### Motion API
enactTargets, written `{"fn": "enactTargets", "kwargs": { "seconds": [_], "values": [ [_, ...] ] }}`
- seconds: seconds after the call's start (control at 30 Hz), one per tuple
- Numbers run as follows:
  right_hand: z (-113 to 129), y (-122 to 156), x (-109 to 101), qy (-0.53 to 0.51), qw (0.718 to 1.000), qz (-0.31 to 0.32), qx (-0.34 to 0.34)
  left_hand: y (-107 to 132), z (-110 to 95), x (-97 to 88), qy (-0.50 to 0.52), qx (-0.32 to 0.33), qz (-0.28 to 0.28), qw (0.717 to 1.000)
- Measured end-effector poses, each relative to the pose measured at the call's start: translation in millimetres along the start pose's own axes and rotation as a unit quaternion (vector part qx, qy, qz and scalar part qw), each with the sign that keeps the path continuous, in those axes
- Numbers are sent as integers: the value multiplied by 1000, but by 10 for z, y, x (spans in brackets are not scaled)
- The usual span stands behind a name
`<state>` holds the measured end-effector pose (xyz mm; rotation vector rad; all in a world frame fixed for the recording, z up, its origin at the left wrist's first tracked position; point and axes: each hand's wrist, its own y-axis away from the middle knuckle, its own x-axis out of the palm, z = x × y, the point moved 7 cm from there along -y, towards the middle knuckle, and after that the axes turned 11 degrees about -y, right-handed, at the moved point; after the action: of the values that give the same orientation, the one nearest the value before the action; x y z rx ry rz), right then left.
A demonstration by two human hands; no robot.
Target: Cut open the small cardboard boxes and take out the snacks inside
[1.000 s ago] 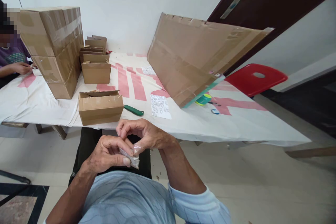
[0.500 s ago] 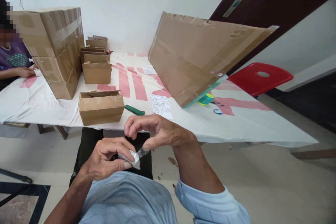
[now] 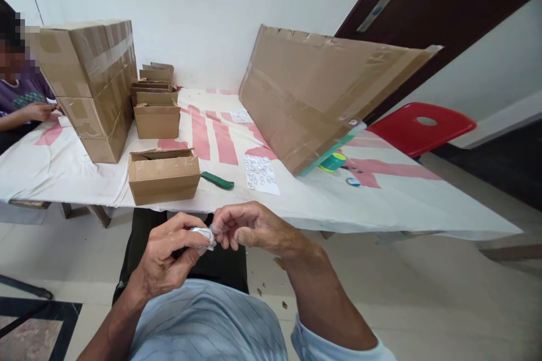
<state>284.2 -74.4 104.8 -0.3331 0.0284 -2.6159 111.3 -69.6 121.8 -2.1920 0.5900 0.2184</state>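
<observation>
My left hand [image 3: 167,251] is closed, pinching a small white packet in clear plastic [image 3: 204,235] between thumb and fingers, just above my lap. What lies inside the wrapping is too small to make out. At the packet's right end is my right hand [image 3: 256,228], its fingers half curled and the thumb held apart from them. Those fingertips appear to touch the loose plastic without gripping it. Beyond my hands, an open cardboard box [image 3: 164,179] stands at the table's front edge. Beside it lies a green-handled knife [image 3: 217,180].
Stacked taped cartons [image 3: 91,90] rise at the left, with a co-worker's hand [image 3: 40,111] behind them. More small open boxes [image 3: 157,122] line the table [image 3: 339,208]. A large cardboard panel [image 3: 322,90] leans there, near a printed sheet [image 3: 261,174], tape roll [image 3: 332,162] and red chair [image 3: 423,127].
My left hand has lifted and tilted the packet slightly. My right hand has lowered, bringing its curled fingers against the packet's right end. The view has shifted a little.
</observation>
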Motion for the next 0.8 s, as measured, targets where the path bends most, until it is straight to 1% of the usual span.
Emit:
{"fn": "enactTargets", "kwargs": {
  "seconds": [0.07, 0.13, 0.2, 0.33, 0.4, 0.5, 0.67, 0.8],
  "values": [
    [-29, 1, 37, -26, 1000, -4, 1, 16, 11, 14, -12, -2, 7, 1000],
    [-36, -3, 63, -30, 999, -10, -4, 35, 22, 23, -23, 1, 9, 1000],
    [-33, -11, 73, -13, 1000, -28, -7, 52, 30, 26, -37, 6, 11, 999],
    [13, -22, 82, 41, 996, -81, -21, 58, 15, 30, -59, 21, 18, 998],
    [48, -28, 101, 55, 994, -95, -29, 49, -3, 24, -65, 27, 17, 997],
    [91, -40, 124, 59, 992, -104, -34, 31, -33, 7, -72, 34, 12, 997],
    [91, -61, 141, 70, 991, -110, -17, 30, -41, -24, -72, 49, 4, 996],
    [124, -73, 165, 127, 983, -125, -39, 45, 11, -41, -87, 31, -17, 996]
  ]
}}
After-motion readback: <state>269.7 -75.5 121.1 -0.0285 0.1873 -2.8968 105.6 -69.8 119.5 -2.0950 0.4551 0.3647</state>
